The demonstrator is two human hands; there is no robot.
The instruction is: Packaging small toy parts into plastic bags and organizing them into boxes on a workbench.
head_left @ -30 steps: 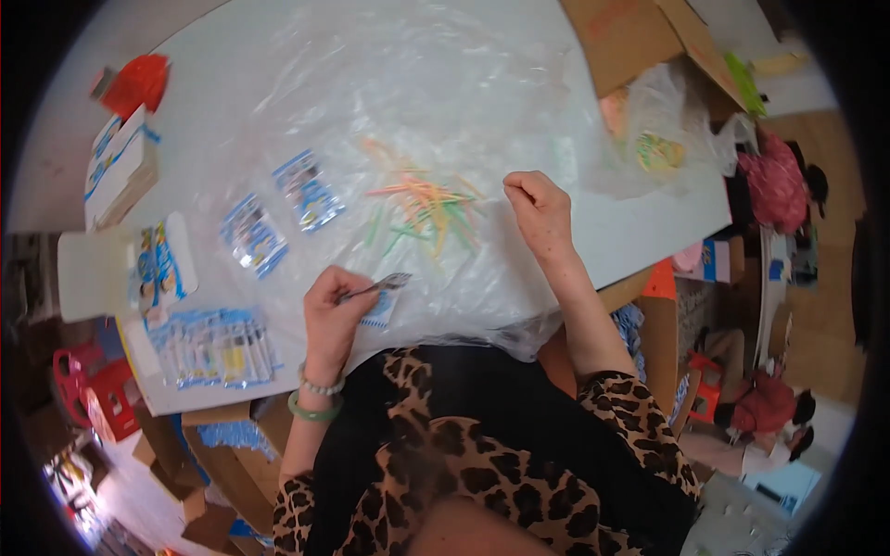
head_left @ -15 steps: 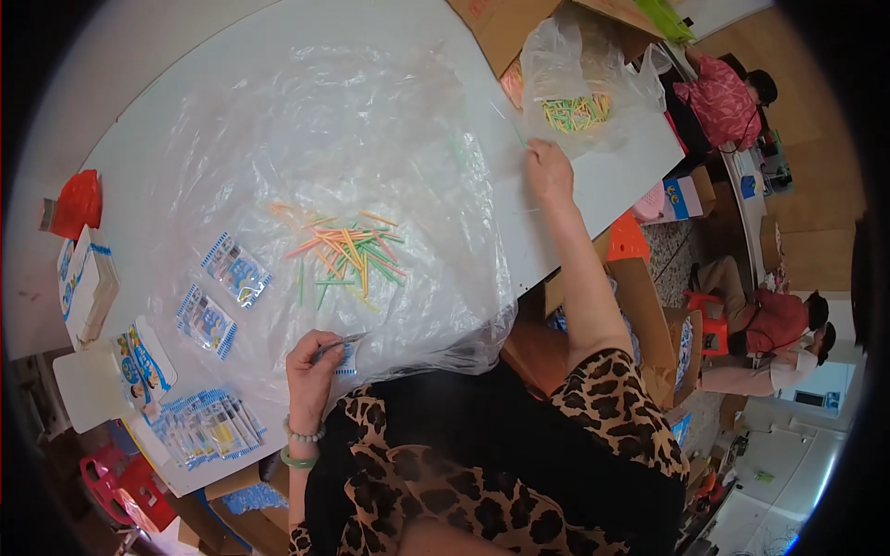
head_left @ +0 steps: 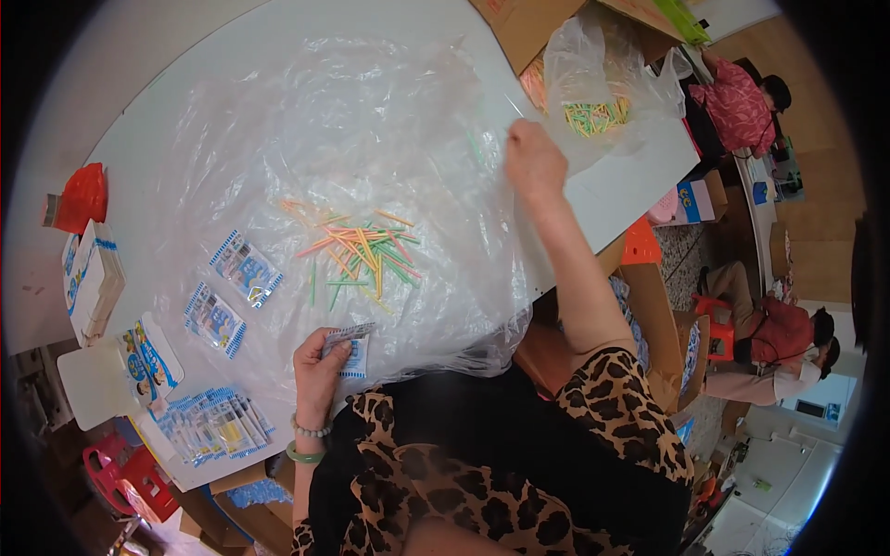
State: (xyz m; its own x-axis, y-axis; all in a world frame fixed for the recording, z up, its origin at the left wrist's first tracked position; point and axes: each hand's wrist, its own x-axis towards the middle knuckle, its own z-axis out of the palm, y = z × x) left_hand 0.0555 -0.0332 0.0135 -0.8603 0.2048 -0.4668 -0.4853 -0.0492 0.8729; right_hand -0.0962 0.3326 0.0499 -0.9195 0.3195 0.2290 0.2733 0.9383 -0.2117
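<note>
The fingers of the left hand (head_left: 320, 361) are clamped on a small blue-and-white packet (head_left: 352, 361), held just above the near edge of a crinkled clear plastic sheet (head_left: 445, 176). The fingers of the right hand (head_left: 538, 162) are curled together over the sheet's right-hand margin; whether they grip anything, I cannot tell. A beaded bracelet (head_left: 311, 427) and a green bangle (head_left: 304, 454) circle the left wrist. Between the hands, farther in on the sheet, lies a loose pile of thin sticks (head_left: 366, 255) in pink, yellow, orange and green, crossing one another. Left of the pile, two more packets lie flat near each other, an upper packet (head_left: 246, 268) and a lower packet (head_left: 215, 319). Nearer the left corner of the white surface (head_left: 616, 199), a row of overlapping packets (head_left: 213, 426) lies beside an opened printed carton (head_left: 153, 361). Beyond that stand a stack of white-and-blue cartons (head_left: 95, 287) and a red bag (head_left: 83, 197). At the upper right, near the right hand, a clear bag (head_left: 570, 65) contains more coloured sticks (head_left: 596, 118), next to a large cardboard box (head_left: 528, 28). Farther right, a person in a red top (head_left: 769, 332) sits by a red stool (head_left: 714, 326).
</note>
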